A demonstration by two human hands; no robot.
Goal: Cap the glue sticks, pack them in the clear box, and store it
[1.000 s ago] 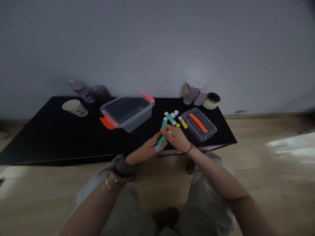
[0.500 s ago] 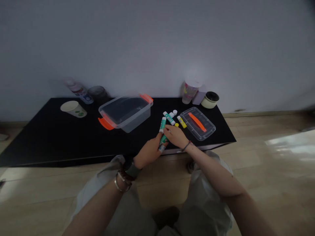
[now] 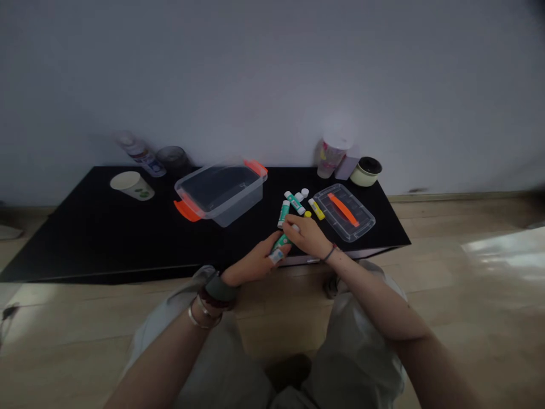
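Near edge of the tabletop [image 3: 89, 244], right of centre: left hand [image 3: 251, 264] closed around a teal tube [image 3: 281, 243], right hand [image 3: 309, 237] against its far end, grip there unclear. Tube looks light, slim, probably slick; best taken by the barrel.

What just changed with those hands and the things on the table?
The left hand swung slightly leftward, tilting the teal-and-white tube it grips further sideways; the right hand stayed at the tube's upper end. The clear plastic box and clear lid with its orange handle stayed put.
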